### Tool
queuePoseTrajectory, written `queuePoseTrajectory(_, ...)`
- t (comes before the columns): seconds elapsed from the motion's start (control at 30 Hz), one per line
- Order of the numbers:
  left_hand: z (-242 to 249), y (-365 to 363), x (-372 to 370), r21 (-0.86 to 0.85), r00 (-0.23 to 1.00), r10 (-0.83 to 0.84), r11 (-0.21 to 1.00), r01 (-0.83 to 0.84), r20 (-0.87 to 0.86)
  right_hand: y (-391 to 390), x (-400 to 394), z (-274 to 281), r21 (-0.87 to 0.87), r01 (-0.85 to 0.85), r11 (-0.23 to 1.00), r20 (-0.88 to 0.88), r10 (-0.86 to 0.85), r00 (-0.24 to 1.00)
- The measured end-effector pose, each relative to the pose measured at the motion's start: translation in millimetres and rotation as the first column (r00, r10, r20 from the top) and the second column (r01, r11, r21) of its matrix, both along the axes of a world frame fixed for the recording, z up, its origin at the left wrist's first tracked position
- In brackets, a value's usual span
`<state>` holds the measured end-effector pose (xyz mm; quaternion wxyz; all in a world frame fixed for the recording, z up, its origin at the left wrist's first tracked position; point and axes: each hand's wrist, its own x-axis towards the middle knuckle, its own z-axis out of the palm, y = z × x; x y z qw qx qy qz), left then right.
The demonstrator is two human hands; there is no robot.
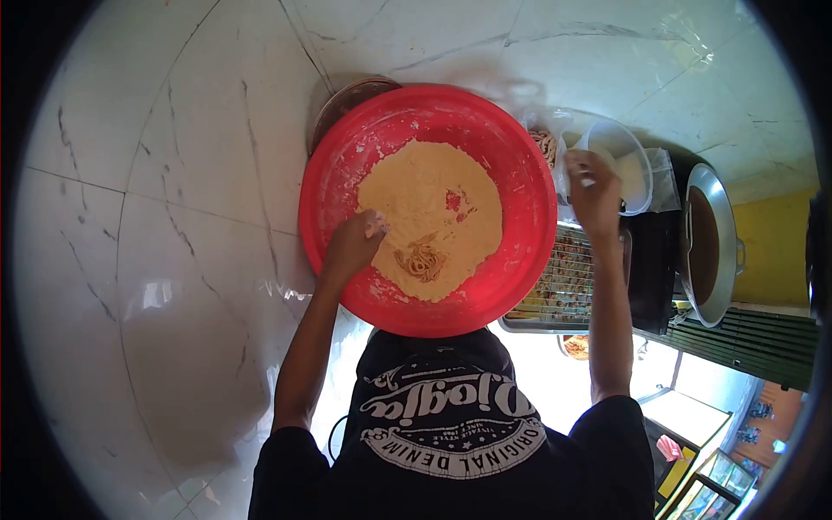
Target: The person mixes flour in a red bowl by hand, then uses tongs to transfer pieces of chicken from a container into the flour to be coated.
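A wide red basin [322, 186] holds pale yellow flour [425, 178]. In the flour lie a flour-coated clump of thin strips [422, 260] and a small red patch [457, 203]. My left hand [354, 246] hovers over the basin's left side, fingers curled together with white powder on the tips. My right hand [594, 192] is at the near edge of a clear plastic tub [637, 169], right of the basin. Its fingers are bent in and slightly blurred; what they hold, if anything, cannot be made out.
A plastic bag of pale strips [544, 146] sits between basin and tub. Below it, a metal tray with a wire rack [562, 277] holds small browned bits. Farther right stands a large wok [712, 247] with brown liquid. A tiled wall [191, 173] runs behind and left.
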<state>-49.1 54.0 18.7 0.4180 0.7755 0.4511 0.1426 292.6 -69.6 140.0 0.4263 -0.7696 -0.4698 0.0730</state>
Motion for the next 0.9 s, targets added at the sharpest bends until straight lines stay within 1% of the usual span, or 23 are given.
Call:
queuePoseTrajectory(0.07, -14.7, 19.0, 12.2, -0.089, 0.999, -0.033, 0.996, 0.031, -0.015, 15.0, -23.8, -36.1, -0.082, -0.316, 0.945, -0.267, 0.285, 0.921)
queuePoseTrajectory(0.1, -28.3, 30.3, 17.8, -0.089, 0.999, -0.035, 0.995, 0.033, -0.017, 24.4, -30.6, -62.4, -0.256, -0.377, 0.890, -0.223, 0.325, 0.919)
queuePoseTrajectory(0.13, -45.7, 40.7, 23.4, -0.093, 0.989, -0.031, 0.996, 0.017, -0.145, 32.9, -35.5, -91.3, -0.425, -0.416, 0.804, -0.186, 0.372, 0.910)
queuePoseTrajectory(0.17, -58.8, 47.0, 26.5, -0.092, 0.962, -0.026, 0.996, 0.001, -0.271, 40.2, -39.5, -121.5, -0.603, -0.320, 0.731, -0.127, 0.308, 0.943)
queuePoseTrajectory(0.2, -66.5, 48.9, 28.0, -0.091, 0.963, -0.025, 0.996, 0.001, -0.270, 45.1, -42.7, -144.3, -0.752, -0.207, 0.626, -0.055, 0.253, 0.966)
queuePoseTrajectory(0.23, -71.0, 49.9, 30.1, -0.095, 0.922, -0.013, 0.995, -0.025, -0.387, 46.4, -46.1, -154.0, -0.752, -0.207, 0.625, -0.053, 0.256, 0.965)
queuePoseTrajectory(0.27, -75.1, 52.7, 32.4, -0.093, 0.867, -0.002, 0.994, -0.051, -0.499, 47.8, -48.3, -163.0, -0.809, -0.151, 0.568, -0.029, 0.219, 0.975)
queuePoseTrajectory(0.3, -78.0, 50.1, 35.5, -0.095, 0.866, 0.001, 0.994, -0.056, -0.499, 46.8, -53.0, -167.7, -0.862, -0.098, 0.498, -0.005, 0.185, 0.983)
queuePoseTrajectory(0.33, -80.9, 43.9, 39.7, -0.164, 0.875, -0.010, 0.983, -0.079, -0.485, 46.6, -63.7, -159.4, -0.864, -0.105, 0.492, -0.010, 0.193, 0.981)
queuePoseTrajectory(0.4, -86.8, 33.8, 49.4, -0.227, 0.881, -0.022, 0.969, -0.098, -0.473, 49.4, -84.8, -143.9, -0.860, -0.293, 0.417, -0.365, -0.102, 0.925)
queuePoseTrajectory(0.47, -94.0, 17.7, 57.9, -0.211, 0.897, -0.107, 0.977, 0.016, -0.428, 51.2, -99.1, -158.2, -0.821, -0.344, 0.454, -0.431, -0.099, 0.897)
queuePoseTrajectory(0.5, -92.1, 12.1, 61.2, -0.213, 0.896, -0.107, 0.977, 0.014, -0.431, 51.0, -102.9, -171.0, -0.779, -0.392, 0.489, -0.493, -0.093, 0.865)
queuePoseTrajectory(0.53, -87.1, 6.4, 63.3, -0.273, 0.909, -0.216, 0.955, 0.119, -0.357, 52.1, -103.6, -194.9, -0.779, -0.396, 0.486, -0.497, -0.094, 0.863)
queuePoseTrajectory(0.57, -82.2, 2.0, 64.7, -0.323, 0.906, -0.321, 0.919, 0.227, -0.276, 55.5, -103.5, -225.2, -0.730, -0.522, 0.441, -0.534, 0.108, 0.838)
queuePoseTrajectory(0.6, -78.7, -0.5, 67.2, -0.323, 0.904, -0.322, 0.919, 0.228, -0.279, 59.2, -108.3, -222.5, -0.679, -0.633, 0.373, -0.555, 0.304, 0.774)
queuePoseTrajectory(0.63, -75.0, -2.6, 69.3, -0.414, 0.915, -0.312, 0.890, 0.188, -0.255, 56.9, -111.4, -219.0, -0.676, -0.635, 0.375, -0.557, 0.304, 0.773)
queuePoseTrajectory(0.67, -71.1, -3.7, 69.3, -0.503, 0.926, -0.298, 0.852, 0.148, -0.231, 51.7, -114.4, -215.2, -0.614, -0.614, 0.496, -0.629, 0.162, 0.760)
queuePoseTrajectory(0.7, -64.3, -4.2, 67.7, -0.503, 0.927, -0.295, 0.852, 0.145, -0.233, 48.7, -118.1, -197.2, -0.557, -0.567, 0.607, -0.699, 0.027, 0.715)
queuePoseTrajectory(0.73, -55.1, -4.7, 64.5, -0.442, 0.921, -0.338, 0.868, 0.225, -0.193, 45.9, -116.9, -180.8, -0.556, -0.571, 0.604, -0.701, 0.028, 0.712)
queuePoseTrajectory(0.77, -46.2, -5.2, 59.7, -0.377, 0.911, -0.382, 0.876, 0.302, -0.158, 41.9, -112.9, -164.6, -0.541, -0.641, 0.544, -0.663, 0.192, 0.724)
queuePoseTrajectory(0.8, -36.3, -2.5, 55.1, -0.375, 0.913, -0.376, 0.879, 0.296, -0.160, 41.7, -107.2, -151.0, -0.534, -0.699, 0.476, -0.609, 0.357, 0.708)
queuePoseTrajectory(0.87, -23.3, 0.8, 42.1, -0.515, 0.960, -0.278, 0.819, 0.253, 0.030, 38.4, -97.4, -134.1, -0.565, -0.703, 0.433, -0.598, 0.371, 0.710)
queuePoseTrajectory(0.9, -32.4, 5.7, 37.2, -0.515, 0.960, -0.278, 0.819, 0.253, 0.030, 37.4, -94.7, -130.2, -0.597, -0.700, 0.392, -0.585, 0.384, 0.714)
